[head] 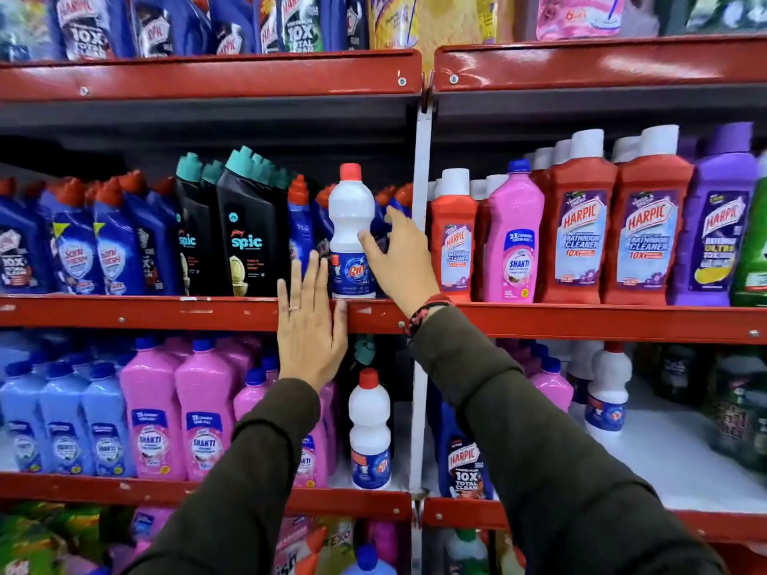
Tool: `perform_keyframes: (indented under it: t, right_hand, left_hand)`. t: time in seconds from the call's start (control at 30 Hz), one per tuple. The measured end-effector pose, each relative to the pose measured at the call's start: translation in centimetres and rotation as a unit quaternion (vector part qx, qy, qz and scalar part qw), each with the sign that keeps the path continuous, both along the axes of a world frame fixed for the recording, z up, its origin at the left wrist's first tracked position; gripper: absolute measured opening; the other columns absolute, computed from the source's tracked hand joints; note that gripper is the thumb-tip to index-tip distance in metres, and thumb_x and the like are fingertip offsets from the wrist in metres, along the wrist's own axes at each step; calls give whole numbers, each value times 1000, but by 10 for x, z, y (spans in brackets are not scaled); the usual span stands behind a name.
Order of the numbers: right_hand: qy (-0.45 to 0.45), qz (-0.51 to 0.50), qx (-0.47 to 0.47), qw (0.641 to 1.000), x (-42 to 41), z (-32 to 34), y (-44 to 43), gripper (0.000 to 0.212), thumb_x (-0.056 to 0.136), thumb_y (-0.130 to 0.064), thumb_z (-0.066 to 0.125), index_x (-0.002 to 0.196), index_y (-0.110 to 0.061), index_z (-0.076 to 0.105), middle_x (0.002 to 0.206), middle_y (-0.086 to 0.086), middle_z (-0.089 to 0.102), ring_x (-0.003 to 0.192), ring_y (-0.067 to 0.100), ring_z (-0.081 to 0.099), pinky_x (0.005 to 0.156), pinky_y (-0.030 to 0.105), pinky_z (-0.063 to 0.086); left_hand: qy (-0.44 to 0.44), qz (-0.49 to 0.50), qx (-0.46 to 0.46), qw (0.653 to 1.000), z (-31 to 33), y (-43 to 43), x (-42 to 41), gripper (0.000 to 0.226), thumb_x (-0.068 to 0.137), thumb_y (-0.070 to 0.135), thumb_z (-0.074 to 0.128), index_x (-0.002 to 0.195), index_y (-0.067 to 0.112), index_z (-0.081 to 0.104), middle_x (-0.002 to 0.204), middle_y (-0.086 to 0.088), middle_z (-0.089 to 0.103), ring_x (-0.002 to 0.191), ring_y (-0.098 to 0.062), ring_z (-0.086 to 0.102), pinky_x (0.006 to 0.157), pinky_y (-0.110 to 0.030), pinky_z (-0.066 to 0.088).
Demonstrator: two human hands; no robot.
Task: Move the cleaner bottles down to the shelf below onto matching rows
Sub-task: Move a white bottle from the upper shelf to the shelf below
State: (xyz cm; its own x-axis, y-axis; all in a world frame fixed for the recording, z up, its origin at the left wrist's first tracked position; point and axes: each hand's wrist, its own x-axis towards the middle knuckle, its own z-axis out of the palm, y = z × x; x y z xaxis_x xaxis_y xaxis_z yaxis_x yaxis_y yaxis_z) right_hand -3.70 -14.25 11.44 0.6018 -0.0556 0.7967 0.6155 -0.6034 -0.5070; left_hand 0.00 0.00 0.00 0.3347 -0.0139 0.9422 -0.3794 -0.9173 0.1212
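A white Rin bottle (pixel 351 226) with a red cap stands at the front edge of the middle shelf (pixel 166 312). My right hand (pixel 398 261) is spread beside its right flank, fingertips touching or nearly touching it. My left hand (pixel 309 325) is flat and spread just left of the bottle's base, over the shelf's red lip. A matching white bottle (pixel 369 429) stands on the shelf below (pixel 124 487), and another (pixel 607 392) further right. A pink Shakti bottle (pixel 514 238) stands among red Harpic bottles (pixel 579 226) on the middle shelf; pink Shakti rows (pixel 178 412) fill the lower shelf.
Blue cleaner bottles (pixel 108 242) and black Spic bottles (pixel 245 230) crowd the middle shelf's left. A white upright post (pixel 421 226) divides the two bays. Light blue bottles (pixel 62 421) sit at lower left; a blue Harpic bottle (pixel 465 458) stands right of the post below.
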Motion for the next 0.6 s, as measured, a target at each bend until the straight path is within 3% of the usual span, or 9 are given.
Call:
perform_keyframes:
  t: [0.1,0.23,0.3,0.33,0.43,0.6]
  right_hand:
    - [56,2,24,998,14,5,11,47,97,-35,64,128,0,61,128,17,68,117,32,63,100,44,50]
    - [97,41,68,992,25,7,20,32,92,-38,70,93,-6,65,83,3,65,73,19,59,64,18,42]
    - [101,53,96,989,26,9,22,33,91,-39,71,91,-7,65,80,0,65,70,14,59,53,11,40]
    - [106,61,107,987,26,10,23,35,91,-39,71,97,-5,68,88,4,70,77,17,64,57,12,43]
    - [111,70,124,984,25,14,26,42,91,-38,72,111,-1,69,109,14,74,98,27,71,77,33,56]
    - [67,69,134,986,11,21,21,39,91,-36,72,109,-2,68,109,13,74,101,28,71,85,40,58]
  left_hand:
    - [10,7,8,1000,-9,3,4,64,106,38,28,163,14,10,173,-3,7,160,-20,-3,130,-49,4]
    - [14,16,23,999,-12,5,8,65,107,39,25,163,13,6,173,-4,5,160,-21,-3,130,-47,3]
    - [8,25,29,999,-12,6,10,66,107,40,24,163,12,5,173,-5,5,160,-21,-3,130,-47,4]
    - [10,28,31,999,-13,6,10,66,107,41,24,163,12,6,173,-6,5,160,-21,-3,130,-47,4]
    - [12,35,36,999,-12,6,9,66,107,42,23,163,11,6,173,-7,6,160,-22,-2,130,-47,5]
    - [19,51,40,998,-13,6,9,66,107,42,24,163,10,7,173,-8,7,160,-23,-1,130,-48,8]
